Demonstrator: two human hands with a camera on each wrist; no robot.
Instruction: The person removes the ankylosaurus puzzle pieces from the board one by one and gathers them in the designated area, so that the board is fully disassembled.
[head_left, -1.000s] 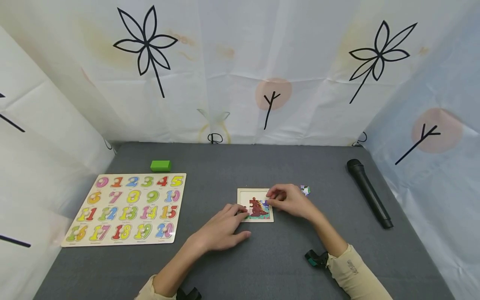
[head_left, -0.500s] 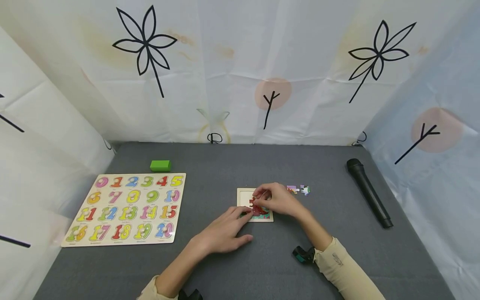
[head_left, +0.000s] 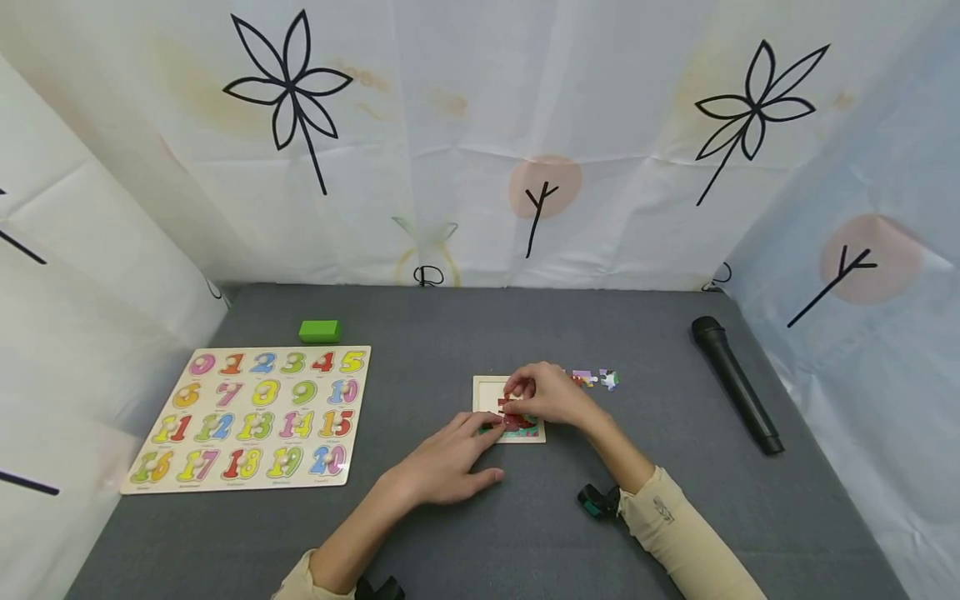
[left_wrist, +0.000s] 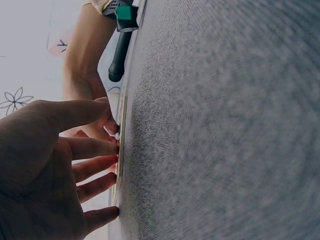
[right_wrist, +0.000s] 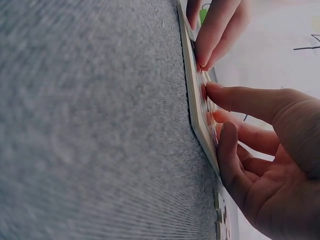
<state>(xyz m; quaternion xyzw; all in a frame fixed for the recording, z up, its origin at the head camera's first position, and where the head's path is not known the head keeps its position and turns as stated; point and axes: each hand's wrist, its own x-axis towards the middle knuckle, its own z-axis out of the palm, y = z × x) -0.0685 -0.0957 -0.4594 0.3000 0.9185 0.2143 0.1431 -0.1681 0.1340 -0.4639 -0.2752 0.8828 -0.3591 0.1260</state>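
Puzzle board (head_left: 487, 390) right under the right hand (head_left: 551, 396), its pinch unreadable; left hand (head_left: 453, 458), fingers apart, at the near-left edge!

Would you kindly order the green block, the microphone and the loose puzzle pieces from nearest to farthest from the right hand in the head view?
1. Loose puzzle pieces, just right of the right hand.
2. Microphone, farther out on the right.
3. Green block, far over on the left.

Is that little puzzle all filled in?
No, only partly: the upper left of the puzzle board is bare, and loose pieces lie outside it. The right hand hides some of it.
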